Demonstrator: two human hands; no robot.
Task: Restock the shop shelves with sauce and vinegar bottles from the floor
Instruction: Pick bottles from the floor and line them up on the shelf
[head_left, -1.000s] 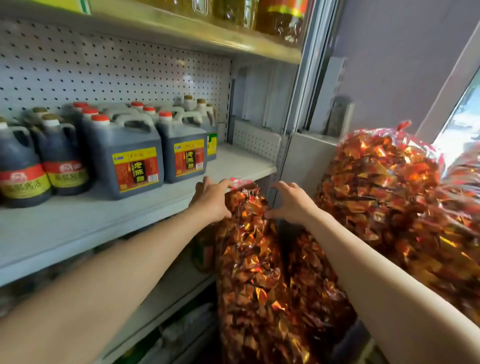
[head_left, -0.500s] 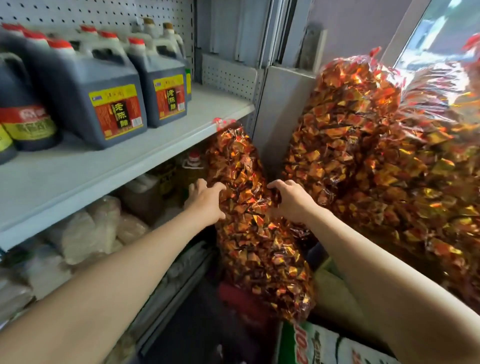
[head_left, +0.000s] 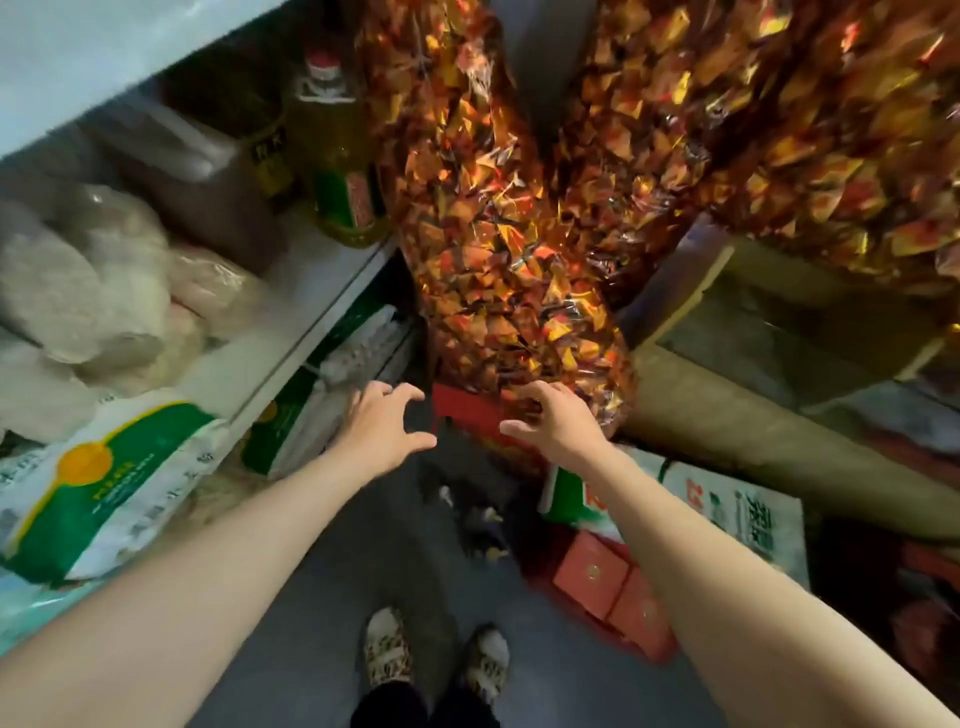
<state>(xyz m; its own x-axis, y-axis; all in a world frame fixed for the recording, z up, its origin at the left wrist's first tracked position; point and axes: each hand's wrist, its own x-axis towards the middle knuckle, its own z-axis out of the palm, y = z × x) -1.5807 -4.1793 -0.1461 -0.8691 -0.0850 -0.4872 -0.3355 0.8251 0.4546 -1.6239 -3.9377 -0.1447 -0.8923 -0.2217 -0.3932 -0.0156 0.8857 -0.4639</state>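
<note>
I look down past the shelf unit to the floor. My left hand (head_left: 382, 423) and my right hand (head_left: 553, 423) hang open, fingers spread, above a dark blurred object (head_left: 467, 467) on the floor; what it is I cannot tell. Both hands hold nothing. Just beyond my right hand stands a tall clear bag of gold and red wrapped sweets (head_left: 498, 234); the fingertips are at its lower end, contact unclear. A yellow oil bottle with a red cap (head_left: 337, 156) stands on the lower shelf (head_left: 311, 291) to the left. No sauce or vinegar bottles show in this view.
Soft white sacks (head_left: 93, 291) and a green-and-white bag (head_left: 104, 483) fill the lower shelf. More sweet bags (head_left: 779, 130) pile up at right over cardboard boxes (head_left: 753, 410). Red boxes (head_left: 613, 587) and a printed carton (head_left: 737, 509) lie on the floor. My feet (head_left: 436, 660) stand on grey floor.
My view dropped from the jug shelf to the floor. Both hands slid down the sweet bag, let go of it and now hang open near its base.
</note>
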